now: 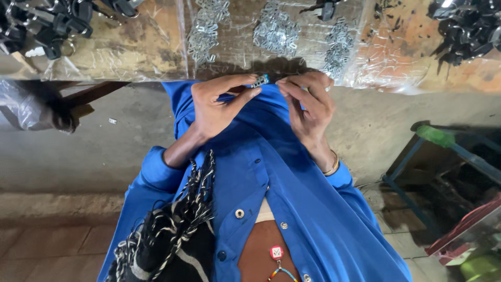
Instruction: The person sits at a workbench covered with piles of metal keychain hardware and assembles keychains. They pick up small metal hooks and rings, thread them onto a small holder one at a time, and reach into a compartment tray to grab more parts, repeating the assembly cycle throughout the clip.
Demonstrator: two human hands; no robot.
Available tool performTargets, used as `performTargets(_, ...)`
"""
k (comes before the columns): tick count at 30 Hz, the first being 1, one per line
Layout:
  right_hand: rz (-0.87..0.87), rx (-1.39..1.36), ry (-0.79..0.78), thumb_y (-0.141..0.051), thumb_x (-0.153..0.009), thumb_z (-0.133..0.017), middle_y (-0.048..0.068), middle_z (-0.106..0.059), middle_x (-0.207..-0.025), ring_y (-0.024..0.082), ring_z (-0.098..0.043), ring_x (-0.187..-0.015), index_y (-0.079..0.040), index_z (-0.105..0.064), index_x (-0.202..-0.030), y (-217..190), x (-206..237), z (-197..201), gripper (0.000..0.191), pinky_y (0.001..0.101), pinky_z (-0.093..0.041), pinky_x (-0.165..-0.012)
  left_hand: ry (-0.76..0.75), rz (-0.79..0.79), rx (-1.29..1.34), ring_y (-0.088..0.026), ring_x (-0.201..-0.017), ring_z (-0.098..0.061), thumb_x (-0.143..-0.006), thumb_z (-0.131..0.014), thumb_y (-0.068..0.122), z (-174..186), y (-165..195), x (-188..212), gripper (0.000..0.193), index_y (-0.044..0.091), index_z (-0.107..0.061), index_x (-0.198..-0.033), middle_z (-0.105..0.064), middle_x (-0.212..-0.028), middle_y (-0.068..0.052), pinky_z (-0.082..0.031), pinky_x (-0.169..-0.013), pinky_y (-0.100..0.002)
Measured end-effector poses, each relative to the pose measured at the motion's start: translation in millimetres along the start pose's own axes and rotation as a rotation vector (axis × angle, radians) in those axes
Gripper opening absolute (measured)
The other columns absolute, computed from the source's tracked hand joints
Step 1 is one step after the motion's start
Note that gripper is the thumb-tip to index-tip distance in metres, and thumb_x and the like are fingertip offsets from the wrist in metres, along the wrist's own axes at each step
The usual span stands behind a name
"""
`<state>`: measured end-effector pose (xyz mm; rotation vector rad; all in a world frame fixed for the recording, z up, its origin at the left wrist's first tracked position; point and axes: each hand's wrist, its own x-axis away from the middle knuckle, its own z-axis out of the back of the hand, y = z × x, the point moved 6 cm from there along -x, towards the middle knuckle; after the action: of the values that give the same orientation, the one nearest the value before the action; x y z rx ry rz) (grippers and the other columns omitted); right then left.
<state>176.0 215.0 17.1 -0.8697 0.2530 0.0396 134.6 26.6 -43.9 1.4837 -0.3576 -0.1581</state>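
Observation:
Both my hands meet just below the edge of a workbench (130,49), over my blue shirt. My left hand (216,107) pinches a small silver metal part (260,81) between thumb and forefinger. My right hand (308,104) touches the same part from the other side with its fingertips; a bracelet sits on that wrist. The part is tiny and mostly hidden by my fingers.
On the plastic-covered workbench lie several heaps of small silver metal pieces (276,31) and piles of black parts (49,23) at far left and black parts (467,26) at far right. A blue metal frame (417,156) stands at the right. A black-and-white fringed cloth (172,230) hangs at my left side.

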Motion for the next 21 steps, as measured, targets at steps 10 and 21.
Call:
performTargets(10,-0.29,-0.245,0.006,0.0,-0.089,-0.083,0.005,-0.074,-0.097,0.018,-0.056,-0.091,-0.004,-0.07,-0.105,7,-2,-17,0.021,0.0306,-0.046,-0.08,-0.03,-0.065,-0.024,-0.019,-0.101,-0.079,-0.093,-0.081,0.0,-2,-6,4,0.023,0.002,-0.075,-0.116,-0.076,-0.121,-0.012,-0.064,-0.08,-0.026)
performTargets(21,-0.031,0.301,-0.246,-0.015,-0.094,-0.092,-0.004,-0.064,-0.119,0.02,-0.056,-0.11,-0.022,-0.08,-0.126,-1,-7,-3,0.035,0.0378,-0.035,-0.098,0.008,-0.168,-0.154,-0.02,-0.094,-0.079,-0.091,-0.084,0.002,0,3,4,0.021,0.001,-0.076,-0.11,-0.077,-0.115,-0.013,-0.063,-0.077,-0.027)
